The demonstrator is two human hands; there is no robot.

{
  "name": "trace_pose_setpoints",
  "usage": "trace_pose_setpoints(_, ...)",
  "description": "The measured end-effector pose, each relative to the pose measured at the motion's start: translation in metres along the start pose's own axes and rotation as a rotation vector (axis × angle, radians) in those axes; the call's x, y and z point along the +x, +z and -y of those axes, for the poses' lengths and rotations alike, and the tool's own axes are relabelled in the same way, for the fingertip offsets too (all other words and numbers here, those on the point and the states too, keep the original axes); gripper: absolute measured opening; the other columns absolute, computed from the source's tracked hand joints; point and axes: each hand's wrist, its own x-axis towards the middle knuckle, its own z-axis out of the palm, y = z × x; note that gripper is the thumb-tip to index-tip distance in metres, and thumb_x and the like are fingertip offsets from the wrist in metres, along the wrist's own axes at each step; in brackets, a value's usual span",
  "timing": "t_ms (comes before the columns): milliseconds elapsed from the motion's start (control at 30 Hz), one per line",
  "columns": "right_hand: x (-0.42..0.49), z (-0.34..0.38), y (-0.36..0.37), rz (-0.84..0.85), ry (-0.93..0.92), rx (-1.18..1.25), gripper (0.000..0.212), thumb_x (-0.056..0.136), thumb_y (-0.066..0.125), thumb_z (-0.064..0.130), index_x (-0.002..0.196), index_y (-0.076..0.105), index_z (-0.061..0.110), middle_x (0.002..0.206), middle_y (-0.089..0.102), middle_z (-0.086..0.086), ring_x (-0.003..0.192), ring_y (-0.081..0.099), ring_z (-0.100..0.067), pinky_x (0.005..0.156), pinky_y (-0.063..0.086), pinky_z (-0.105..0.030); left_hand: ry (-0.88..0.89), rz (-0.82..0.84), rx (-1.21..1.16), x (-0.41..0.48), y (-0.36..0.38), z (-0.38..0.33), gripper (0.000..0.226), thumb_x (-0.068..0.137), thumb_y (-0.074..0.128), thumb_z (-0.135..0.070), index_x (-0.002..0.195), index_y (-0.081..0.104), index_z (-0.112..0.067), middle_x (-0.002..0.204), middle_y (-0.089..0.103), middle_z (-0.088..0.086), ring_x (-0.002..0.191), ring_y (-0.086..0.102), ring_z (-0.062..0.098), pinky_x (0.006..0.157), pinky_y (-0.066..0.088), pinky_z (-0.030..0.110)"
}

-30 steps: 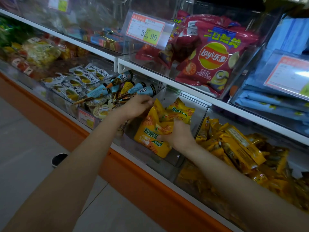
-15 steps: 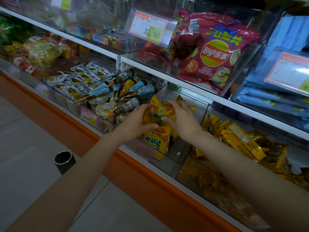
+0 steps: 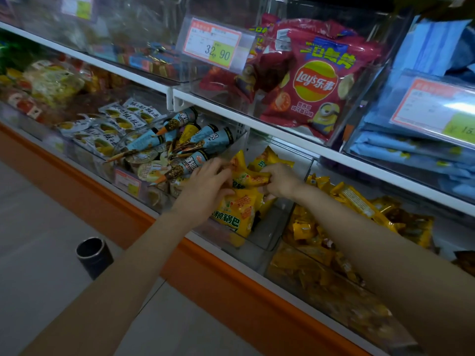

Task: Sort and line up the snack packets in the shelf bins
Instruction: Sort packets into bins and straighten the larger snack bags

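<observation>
Right hand (image 3: 280, 181) has curled, pinching the yellow packets (image 3: 235, 214), which left hand (image 3: 207, 182) grips too

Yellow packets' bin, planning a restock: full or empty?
Partly full: yellow packets heap in the bin, whose bare floor shows beside them.

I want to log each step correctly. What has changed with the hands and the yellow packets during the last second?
The right hand moved from the low front of the yellow packets up to the top ones and now pinches one. The left hand came down from the pile's top to its left side and grips there. The cone snacks and red chip bags stayed as they were.
</observation>
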Motion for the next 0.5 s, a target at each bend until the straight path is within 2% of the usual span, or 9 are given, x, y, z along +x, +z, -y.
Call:
trace_pose_setpoints(67, 0.005, -0.003, 0.002, 0.036, 0.040, 0.015, 0.054, 0.082, 0.068, -0.003, 0.132, 0.052, 0.007, 0.144, 0.040, -0.016, 0.099, 0.065, -0.030, 0.074, 0.058, -0.034, 0.080, 0.056, 0.031, 0.011, 0.004, 0.000, 0.012, 0.086, 0.064, -0.014, 0.091, 0.056, -0.007, 0.146, 0.040, 0.014, 0.141, 0.025, 0.032, 0.112, 0.023, 0.050)
trace_pose_setpoints(133, 0.006, -0.005, 0.003, 0.052, 0.042, -0.023, 0.056, 0.083, 0.066, -0.004, 0.135, 0.048, 0.009, 0.145, 0.039, -0.016, 0.110, 0.059, -0.034, 0.080, 0.056, -0.036, 0.114, 0.122, 0.050, 0.021, 0.009, 0.001, 0.015, 0.091, 0.058, -0.015, 0.101, 0.055, -0.005, 0.154, 0.027, 0.008, 0.145, 0.013, 0.025, 0.117, 0.013, 0.046)
trace_pose_setpoints(200, 0.009, -0.009, 0.000, 0.079, -0.007, -0.130, 0.052, 0.085, 0.064, 0.000, 0.135, 0.049, 0.009, 0.141, 0.044, -0.015, 0.115, 0.056, -0.032, 0.086, 0.052, -0.033, 0.093, 0.181, 0.066, 0.027, 0.013, 0.003, 0.022, 0.094, 0.053, -0.019, 0.113, 0.052, -0.008, 0.156, 0.022, 0.004, 0.146, 0.010, 0.020, 0.117, 0.006, 0.044)
trace_pose_setpoints(233, 0.010, -0.012, -0.004, 0.088, -0.039, -0.203, 0.047, 0.086, 0.063, 0.001, 0.131, 0.052, 0.009, 0.138, 0.048, -0.014, 0.116, 0.055, -0.030, 0.088, 0.049, -0.031, 0.088, 0.195, 0.085, 0.029, 0.014, 0.003, 0.029, 0.095, 0.052, -0.021, 0.122, 0.049, -0.011, 0.156, 0.023, 0.003, 0.146, 0.011, 0.019, 0.117, 0.005, 0.043)
trace_pose_setpoints(300, 0.014, -0.021, -0.015, 0.003, -0.067, -0.221, 0.042, 0.084, 0.057, -0.006, 0.124, 0.058, 0.010, 0.134, 0.053, -0.014, 0.119, 0.053, -0.028, 0.093, 0.047, -0.030, 0.100, 0.218, 0.136, 0.032, 0.015, 0.002, 0.046, 0.096, 0.050, -0.024, 0.140, 0.038, -0.021, 0.155, 0.026, 0.001, 0.145, 0.015, 0.020, 0.116, 0.009, 0.042)
trace_pose_setpoints(367, 0.018, -0.027, -0.026, -0.160, -0.058, -0.150, 0.043, 0.084, 0.050, -0.010, 0.120, 0.058, 0.013, 0.134, 0.053, -0.011, 0.121, 0.051, -0.026, 0.098, 0.044, -0.031, 0.108, 0.250, 0.198, 0.034, 0.014, -0.001, 0.054, 0.098, 0.046, -0.026, 0.148, 0.025, -0.027, 0.156, 0.022, -0.001, 0.144, 0.014, 0.020, 0.115, 0.013, 0.040)
trace_pose_setpoints(400, 0.018, -0.027, -0.030, -0.198, -0.052, -0.176, 0.044, 0.087, 0.047, -0.008, 0.125, 0.054, 0.012, 0.137, 0.050, -0.009, 0.124, 0.048, -0.025, 0.100, 0.041, -0.030, 0.101, 0.268, 0.235, 0.034, 0.014, -0.002, 0.054, 0.099, 0.043, -0.028, 0.148, 0.022, -0.028, 0.157, 0.019, -0.003, 0.145, 0.012, 0.018, 0.114, 0.014, 0.038)
trace_pose_setpoints(500, 0.026, -0.024, -0.032, -0.112, -0.030, -0.313, 0.048, 0.093, 0.052, 0.006, 0.139, 0.042, 0.011, 0.144, 0.042, -0.010, 0.130, 0.041, -0.026, 0.100, 0.035, -0.026, 0.084, 0.290, 0.336, 0.033, 0.013, -0.002, 0.049, 0.100, 0.039, -0.030, 0.147, 0.027, -0.024, 0.157, 0.017, -0.002, 0.145, 0.012, 0.019, 0.114, 0.014, 0.035)
